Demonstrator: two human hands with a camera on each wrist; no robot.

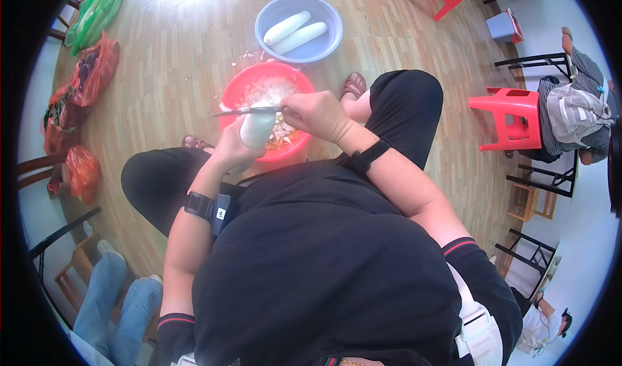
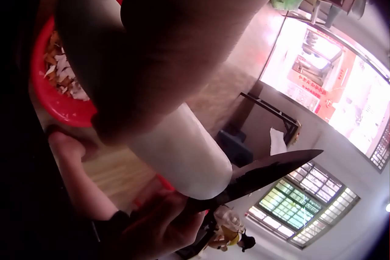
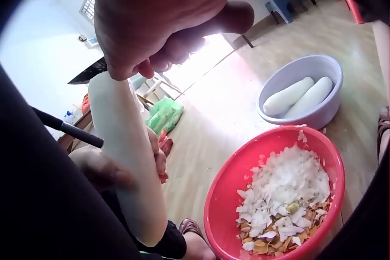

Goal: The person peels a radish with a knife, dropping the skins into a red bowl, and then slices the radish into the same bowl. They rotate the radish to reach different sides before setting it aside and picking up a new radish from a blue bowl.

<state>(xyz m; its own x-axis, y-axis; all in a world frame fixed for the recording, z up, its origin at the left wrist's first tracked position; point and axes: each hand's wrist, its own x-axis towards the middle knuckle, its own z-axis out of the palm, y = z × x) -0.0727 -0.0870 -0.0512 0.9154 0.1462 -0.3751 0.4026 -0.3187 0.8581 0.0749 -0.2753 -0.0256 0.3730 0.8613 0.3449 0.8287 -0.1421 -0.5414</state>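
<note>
My left hand point(image 1: 231, 147) grips a peeled white radish point(image 1: 258, 130) around its middle, above a red basin point(image 1: 227, 100). In my right hand point(image 1: 319, 114) is a dark knife point(image 2: 268, 171), its blade lying against the radish's end. The right wrist view shows the radish point(image 3: 131, 156) slanting downward, with the fingers of the left hand point(image 3: 100, 165) around it. White shavings point(image 3: 286, 181) and orange-brown pieces point(image 3: 262, 246) lie in the red basin.
A light blue basin point(image 1: 330, 16) with two whole white radishes point(image 1: 299, 36) stands beyond the red basin. Green point(image 1: 97, 16) and red bags point(image 1: 97, 74) lie at the left. Red stools point(image 1: 512, 116) and seated people point(image 1: 583, 106) are around the room's edges.
</note>
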